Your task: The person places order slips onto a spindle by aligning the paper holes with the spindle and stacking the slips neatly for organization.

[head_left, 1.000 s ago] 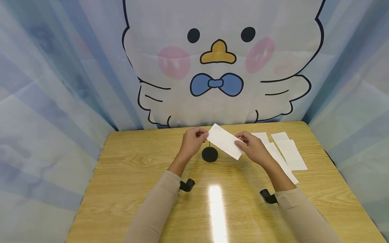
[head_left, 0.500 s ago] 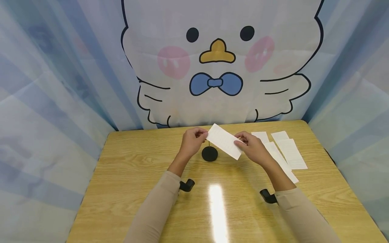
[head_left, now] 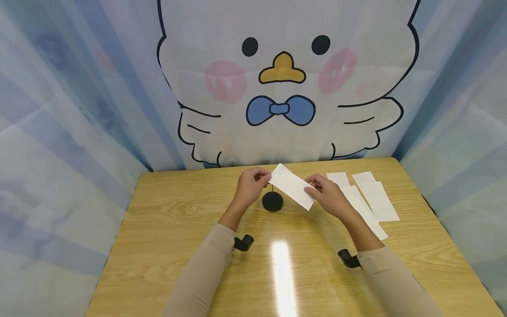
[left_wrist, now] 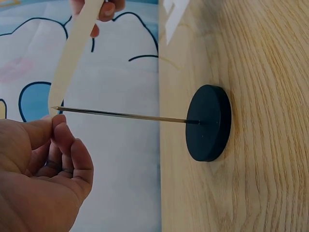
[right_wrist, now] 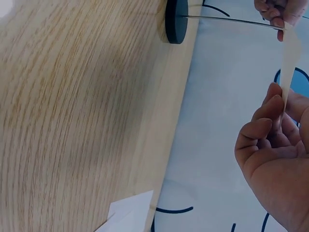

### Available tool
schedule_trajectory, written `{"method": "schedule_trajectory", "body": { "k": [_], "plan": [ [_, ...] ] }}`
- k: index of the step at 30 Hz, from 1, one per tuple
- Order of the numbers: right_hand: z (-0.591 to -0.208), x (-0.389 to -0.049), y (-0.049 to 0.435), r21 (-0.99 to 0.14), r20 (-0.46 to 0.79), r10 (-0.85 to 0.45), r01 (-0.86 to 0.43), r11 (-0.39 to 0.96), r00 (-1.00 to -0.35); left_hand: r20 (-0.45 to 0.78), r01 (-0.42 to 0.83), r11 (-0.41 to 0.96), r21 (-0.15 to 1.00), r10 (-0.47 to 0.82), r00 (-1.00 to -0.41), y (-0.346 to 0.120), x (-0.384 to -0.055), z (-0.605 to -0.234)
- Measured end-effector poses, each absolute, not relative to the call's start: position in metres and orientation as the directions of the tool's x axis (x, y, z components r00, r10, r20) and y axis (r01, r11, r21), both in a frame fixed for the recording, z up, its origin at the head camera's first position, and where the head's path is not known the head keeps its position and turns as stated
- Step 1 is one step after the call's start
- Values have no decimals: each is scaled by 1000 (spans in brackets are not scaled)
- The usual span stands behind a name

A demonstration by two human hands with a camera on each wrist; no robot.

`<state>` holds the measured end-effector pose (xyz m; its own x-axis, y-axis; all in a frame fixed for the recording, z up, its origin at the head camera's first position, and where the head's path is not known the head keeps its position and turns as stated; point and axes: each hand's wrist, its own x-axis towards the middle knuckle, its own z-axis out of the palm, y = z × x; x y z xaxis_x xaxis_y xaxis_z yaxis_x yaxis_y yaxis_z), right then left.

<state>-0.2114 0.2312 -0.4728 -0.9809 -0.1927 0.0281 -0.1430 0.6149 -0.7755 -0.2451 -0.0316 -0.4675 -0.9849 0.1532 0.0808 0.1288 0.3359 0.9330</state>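
Note:
A white paper slip (head_left: 291, 187) is held in the air between both hands, slanting down to the right in the head view. My left hand (head_left: 249, 186) pinches its left end between thumb and fingers. The right hand (head_left: 328, 197) grips the slip's other end. Beneath the paper stands a bill spike with a round black base (left_wrist: 208, 123) and a thin upright metal rod (left_wrist: 120, 115). In the left wrist view the rod's pointed tip lies at the slip's edge, close to the left fingertips. Whether the tip touches or pierces the paper I cannot tell.
Several white paper slips (head_left: 380, 201) lie partly overlapping on the right of the wooden table (head_left: 178, 259). Behind the table hangs a curtain (head_left: 285, 143) with a cartoon face. Black camera mounts (head_left: 243, 242) sit at the wrists.

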Motion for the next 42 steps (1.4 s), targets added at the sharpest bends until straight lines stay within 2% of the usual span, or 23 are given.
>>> {"method": "schedule_trajectory", "body": {
  "k": [42],
  "plan": [
    [-490,-204,225,-789,53,-192,-158,593,-980,125,179,338,924,175,-977,-32,-247,-472]
  ]
}}
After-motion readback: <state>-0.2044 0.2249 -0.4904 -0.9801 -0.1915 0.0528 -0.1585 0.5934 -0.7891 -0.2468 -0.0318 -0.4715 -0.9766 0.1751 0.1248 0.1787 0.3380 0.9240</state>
